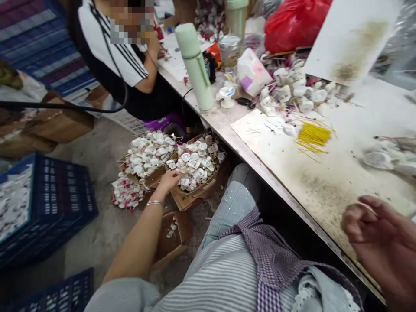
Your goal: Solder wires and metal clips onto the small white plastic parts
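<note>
My left hand [169, 179] reaches down to the floor, a metal bangle on its wrist. Its fingers rest on the edge of a cardboard box [187, 200] filled with small white plastic parts [195, 164]; whether they grip one is hidden. My right hand [373, 225] hovers over the near edge of the worktable [325, 182], fingers curled loosely with nothing visible in them. A bundle of thin yellow sticks [313, 134] lies on the table ahead of it.
A second heap of white parts [147, 154] lies beside the box. Blue crates [45, 203] stand at the left. Another person [123, 56] sits at the table's far end. A green flask [195, 65], a red bag [292, 21] and a white board [351, 39] crowd the tabletop.
</note>
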### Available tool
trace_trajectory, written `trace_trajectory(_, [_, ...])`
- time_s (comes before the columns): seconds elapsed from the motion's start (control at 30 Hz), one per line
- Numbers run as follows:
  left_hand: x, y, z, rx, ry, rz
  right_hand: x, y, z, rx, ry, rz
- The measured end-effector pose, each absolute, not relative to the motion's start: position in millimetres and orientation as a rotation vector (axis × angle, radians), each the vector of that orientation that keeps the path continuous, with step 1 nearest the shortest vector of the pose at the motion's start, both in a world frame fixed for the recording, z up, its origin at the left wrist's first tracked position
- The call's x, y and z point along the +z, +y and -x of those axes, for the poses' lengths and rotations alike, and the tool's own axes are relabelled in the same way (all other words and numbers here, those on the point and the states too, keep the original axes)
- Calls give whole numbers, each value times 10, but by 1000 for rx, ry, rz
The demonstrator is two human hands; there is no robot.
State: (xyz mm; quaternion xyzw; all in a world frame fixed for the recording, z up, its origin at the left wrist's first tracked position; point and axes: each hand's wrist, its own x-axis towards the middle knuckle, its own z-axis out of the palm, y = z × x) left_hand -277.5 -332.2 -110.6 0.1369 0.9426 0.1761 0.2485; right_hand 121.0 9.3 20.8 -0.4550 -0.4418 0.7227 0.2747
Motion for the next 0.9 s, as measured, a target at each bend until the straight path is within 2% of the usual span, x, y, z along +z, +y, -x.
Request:
trace_trajectory(0.13, [-1415,-3525,2678,541,2617,-328,163,-77,-625,2240,-1308,1154])
trace_trajectory(0.27, [-1515,-3703,2540,626,2751,-333,63,-292,-318,2412,-1444,1059])
trace_trajectory(0.53, [-1456,-4450,1958,675,2907,-10,-133,-635,240,2460,-1681,889])
trace_trajectory(0.73, [-1618,-5021,293,528,2689,297,-411,-656,754,2435,-1716,821])
trace_trajectory(0.9, [-1665,-5013,-1341,402,2413,449,-650,-683,1011,2420,-1753,809])
